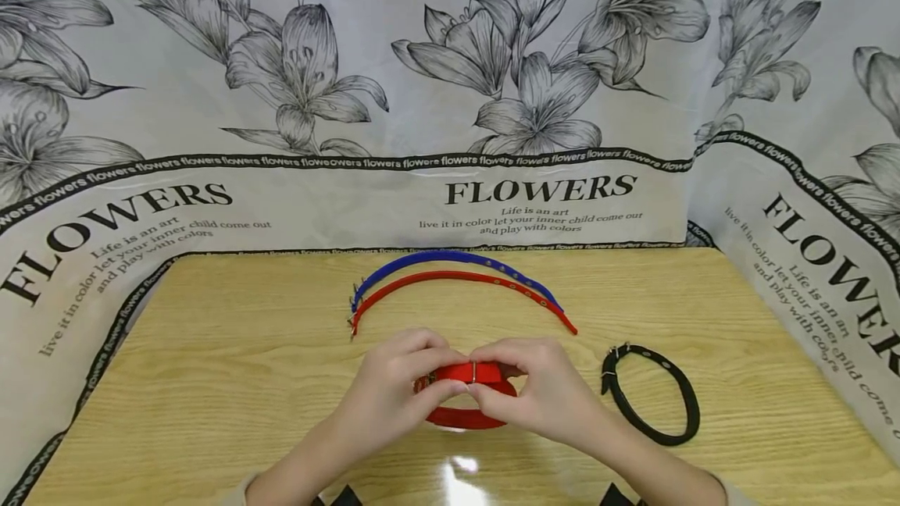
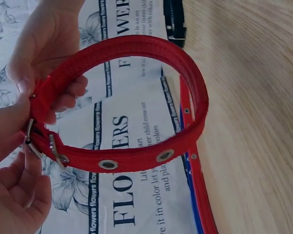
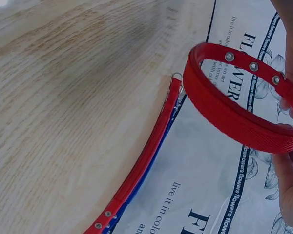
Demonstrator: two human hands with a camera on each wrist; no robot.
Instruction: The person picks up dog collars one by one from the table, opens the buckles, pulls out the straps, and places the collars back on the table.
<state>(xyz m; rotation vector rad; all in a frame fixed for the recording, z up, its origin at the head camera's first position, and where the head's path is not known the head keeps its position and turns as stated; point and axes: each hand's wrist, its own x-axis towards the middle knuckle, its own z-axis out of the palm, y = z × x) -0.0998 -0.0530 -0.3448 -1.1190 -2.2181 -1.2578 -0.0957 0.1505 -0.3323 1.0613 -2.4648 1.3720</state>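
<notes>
A red collar (image 1: pixel 467 418), bent into a loop with its strap end at a metal buckle (image 2: pixel 33 141), is held up in front of the body. My left hand (image 1: pixel 394 385) pinches it near the buckle between thumb and fingers. From the other side my right hand (image 1: pixel 544 393) pinches the strap close by, the two thumbs nearly meeting at a metal keeper (image 1: pixel 474 372). Metal-rimmed holes (image 2: pixel 164 155) show along the band in the left wrist view. In the right wrist view the collar (image 3: pixel 219 114) hangs as a loop, and my right hand (image 3: pixel 289 187) is partly cut off.
Beyond the hands, a blue collar (image 1: pixel 443 256) and a second red collar (image 1: pixel 436 276) lie unfastened side by side in an arc. A black collar (image 1: pixel 692 404), buckled into a ring, lies on the wooden table (image 1: pixel 232 318) at right. Flower-printed cloth (image 1: pixel 337 201) surrounds the table.
</notes>
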